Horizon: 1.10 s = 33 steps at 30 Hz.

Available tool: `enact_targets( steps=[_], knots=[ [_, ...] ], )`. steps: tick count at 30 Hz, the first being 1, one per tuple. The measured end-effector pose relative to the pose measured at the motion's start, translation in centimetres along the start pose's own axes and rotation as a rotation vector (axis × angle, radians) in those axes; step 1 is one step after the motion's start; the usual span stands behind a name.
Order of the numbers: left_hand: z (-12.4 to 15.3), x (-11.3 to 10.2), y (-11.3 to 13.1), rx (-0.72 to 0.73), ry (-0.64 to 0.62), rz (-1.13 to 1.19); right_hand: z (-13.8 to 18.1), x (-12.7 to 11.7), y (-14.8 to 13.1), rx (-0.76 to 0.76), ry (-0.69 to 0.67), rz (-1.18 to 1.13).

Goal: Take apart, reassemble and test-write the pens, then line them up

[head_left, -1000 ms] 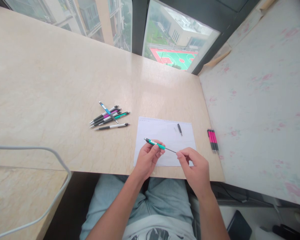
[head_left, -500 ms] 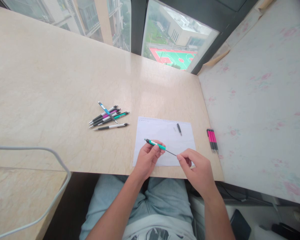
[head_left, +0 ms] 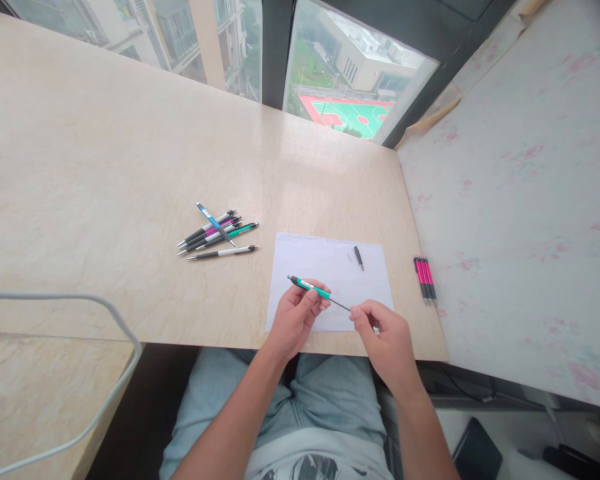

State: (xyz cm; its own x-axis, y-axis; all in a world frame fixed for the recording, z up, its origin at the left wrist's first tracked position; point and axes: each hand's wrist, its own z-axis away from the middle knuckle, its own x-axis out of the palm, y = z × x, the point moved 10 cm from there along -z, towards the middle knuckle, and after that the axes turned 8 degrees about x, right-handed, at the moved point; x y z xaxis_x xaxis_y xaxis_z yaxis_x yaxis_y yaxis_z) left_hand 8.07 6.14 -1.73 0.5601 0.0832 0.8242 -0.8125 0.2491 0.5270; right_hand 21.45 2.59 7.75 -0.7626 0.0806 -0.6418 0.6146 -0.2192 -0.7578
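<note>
Over the near half of the paper [head_left: 325,260], the left hand [head_left: 291,320] held the green pen barrel [head_left: 308,285] in its fingers [head_left: 306,301]; the right hand [head_left: 389,340] pinched the dark refill [head_left: 340,305]. The barrel looked light, stiff, smooth, best gripped midway; the refill, bendable, near its outer end.

Paper [head_left: 325,257] lies on the desk [head_left: 130,167] beneath the pen barrel [head_left: 308,285], a pen pile [head_left: 215,225] left, a pen row [head_left: 425,280] right.

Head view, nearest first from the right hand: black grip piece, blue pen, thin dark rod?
From the right hand:
1. Thin dark rod: its end at the fingertips.
2. Black grip piece: ahead, on the paper.
3. Blue pen: far left, atop the pen pile.
</note>
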Motion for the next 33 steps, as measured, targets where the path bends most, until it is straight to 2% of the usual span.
enact_targets(
  steps=[5, 8, 23, 26, 33],
  knots=[
    [0.1, 0.1, 0.0, 0.001, 0.001, -0.007, 0.1, 0.7, 2.1, 0.171, -0.015, -0.148],
    [0.1, 0.2, 0.0, -0.001, -0.006, -0.013, 0.2, 0.5, 2.2, 0.192, 0.033, -0.136],
    [0.0, 0.0, 0.1, -0.004, 0.024, 0.007, 1.2, -0.8, -3.3, -0.277, 0.189, 0.047],
    [0.0, 0.0, 0.0, -0.015, 0.023, 0.015, 1.3, -0.8, -3.5, -0.292, 0.220, 0.066],
    [0.0, -0.1, -0.3, -0.035, 0.013, 0.028, 0.9, -1.1, -2.2, -0.190, 0.232, 0.048]
  ],
)
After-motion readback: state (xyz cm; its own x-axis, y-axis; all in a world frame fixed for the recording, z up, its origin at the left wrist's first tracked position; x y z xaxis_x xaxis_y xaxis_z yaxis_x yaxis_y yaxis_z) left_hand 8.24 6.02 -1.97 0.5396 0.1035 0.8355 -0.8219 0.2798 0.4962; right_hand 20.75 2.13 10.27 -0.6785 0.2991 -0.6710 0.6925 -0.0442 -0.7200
